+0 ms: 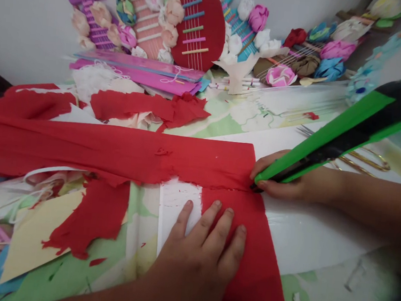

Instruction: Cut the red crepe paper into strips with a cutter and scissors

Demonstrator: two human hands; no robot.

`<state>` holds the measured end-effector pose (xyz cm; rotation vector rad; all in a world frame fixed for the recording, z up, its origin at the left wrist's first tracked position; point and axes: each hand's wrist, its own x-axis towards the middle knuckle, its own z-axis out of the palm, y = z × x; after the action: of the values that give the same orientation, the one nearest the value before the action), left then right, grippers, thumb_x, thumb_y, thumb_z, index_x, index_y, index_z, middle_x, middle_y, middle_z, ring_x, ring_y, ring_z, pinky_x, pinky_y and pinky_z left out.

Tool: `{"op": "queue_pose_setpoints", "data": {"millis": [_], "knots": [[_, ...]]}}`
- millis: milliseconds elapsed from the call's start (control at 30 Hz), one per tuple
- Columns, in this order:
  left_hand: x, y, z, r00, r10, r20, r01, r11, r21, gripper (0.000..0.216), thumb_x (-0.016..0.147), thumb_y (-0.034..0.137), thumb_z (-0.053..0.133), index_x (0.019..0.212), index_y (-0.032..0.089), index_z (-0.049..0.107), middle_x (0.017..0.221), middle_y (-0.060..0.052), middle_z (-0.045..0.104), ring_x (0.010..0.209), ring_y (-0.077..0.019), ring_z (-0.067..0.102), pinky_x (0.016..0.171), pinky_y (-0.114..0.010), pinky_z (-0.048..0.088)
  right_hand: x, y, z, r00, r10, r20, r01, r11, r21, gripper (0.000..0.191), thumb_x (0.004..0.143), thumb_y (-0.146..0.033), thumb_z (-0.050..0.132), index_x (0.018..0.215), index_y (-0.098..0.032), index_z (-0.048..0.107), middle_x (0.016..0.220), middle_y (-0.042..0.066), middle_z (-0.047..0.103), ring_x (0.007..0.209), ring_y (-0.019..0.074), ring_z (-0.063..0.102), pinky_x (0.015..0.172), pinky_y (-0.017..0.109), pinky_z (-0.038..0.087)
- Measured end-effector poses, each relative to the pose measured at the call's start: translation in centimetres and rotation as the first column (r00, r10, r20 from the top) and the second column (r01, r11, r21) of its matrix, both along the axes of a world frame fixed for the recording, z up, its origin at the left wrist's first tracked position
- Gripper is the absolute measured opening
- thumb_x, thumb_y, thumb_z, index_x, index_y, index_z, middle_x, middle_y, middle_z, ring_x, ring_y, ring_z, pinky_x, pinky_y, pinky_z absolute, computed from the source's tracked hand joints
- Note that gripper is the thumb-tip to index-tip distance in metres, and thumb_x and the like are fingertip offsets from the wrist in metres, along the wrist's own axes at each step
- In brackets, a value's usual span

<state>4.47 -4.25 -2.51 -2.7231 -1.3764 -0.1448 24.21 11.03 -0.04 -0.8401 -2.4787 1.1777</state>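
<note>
My left hand (200, 250) lies flat with its fingers spread, pressing on red crepe-like material (264, 260) and the white board (178, 198) beside it. In my right hand (290, 180) is a long green and black tool (333, 130), its narrow dark tip down at the right end of a seam in the red material. What kind of tool this is I cannot make out. A wide red strip (115, 154) runs left from that tip, its lower edge ragged. Between strip and hand, the board shows small red scraps.
Gold-handled scissors (366, 159) lie behind my right wrist on white sheeting (312, 237). Torn red scraps (98, 216) and a cream card (36, 234) are at left. Decorated instrument-shaped crafts (201, 32) lean on the wall, behind purple sheets (137, 71).
</note>
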Motion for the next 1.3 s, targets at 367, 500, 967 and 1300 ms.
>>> {"op": "queue_pose_setpoints", "data": {"millis": [367, 500, 967, 1300], "knots": [[0.13, -0.1, -0.16, 1.0, 0.005, 0.011, -0.005, 1.0, 0.002, 0.068, 0.075, 0.058, 0.041, 0.131, 0.019, 0.039, 0.133, -0.012, 0.04, 0.124, -0.0328, 0.029, 0.1, -0.056, 0.016, 0.43, -0.33, -0.21, 0.992, -0.104, -0.067, 0.101, 0.993, -0.054, 0.013, 0.073, -0.031, 0.056, 0.073, -0.018, 0.059, 0.069, 0.001, 0.064, 0.062, 0.0112, 0.06, 0.058, 0.02, 0.05], [0.16, -0.05, -0.04, 1.0, 0.004, 0.001, -0.004, 1.0, -0.008, 0.068, 0.075, 0.057, 0.041, 0.131, 0.019, 0.038, 0.134, -0.012, 0.04, 0.125, -0.0321, 0.028, 0.1, -0.055, 0.016, 0.28, -0.4, -0.25, 0.992, -0.094, -0.086, 0.09, 0.995, -0.049, 0.013, 0.074, -0.03, 0.055, 0.074, -0.017, 0.057, 0.07, 0.001, 0.063, 0.063, 0.0106, 0.059, 0.058, 0.019, 0.049], [-0.19, 0.17, -0.7, 0.997, -0.035, 0.066, 0.031, 0.998, 0.06, 0.063, 0.077, 0.055, 0.034, 0.127, 0.018, 0.041, 0.13, -0.013, 0.043, 0.125, -0.031, 0.027, 0.101, -0.052, 0.008, 0.46, -0.16, -0.58, 0.982, -0.152, -0.107, 0.153, 0.988, -0.001, 0.013, 0.073, -0.03, 0.056, 0.077, -0.018, 0.059, 0.071, 0.001, 0.065, 0.065, 0.0114, 0.061, 0.06, 0.02, 0.05], [-0.1, 0.07, -0.83, 0.996, -0.034, 0.088, 0.03, 0.998, 0.05, 0.063, 0.077, 0.055, 0.035, 0.127, 0.017, 0.041, 0.13, -0.013, 0.043, 0.124, -0.031, 0.028, 0.101, -0.052, 0.006, -0.03, -0.1, -0.3, 1.0, -0.014, -0.02, 0.014, 1.0, 0.01, 0.012, 0.075, -0.028, 0.052, 0.074, -0.017, 0.058, 0.071, 0.001, 0.063, 0.062, 0.0104, 0.059, 0.058, 0.019, 0.049]]}}
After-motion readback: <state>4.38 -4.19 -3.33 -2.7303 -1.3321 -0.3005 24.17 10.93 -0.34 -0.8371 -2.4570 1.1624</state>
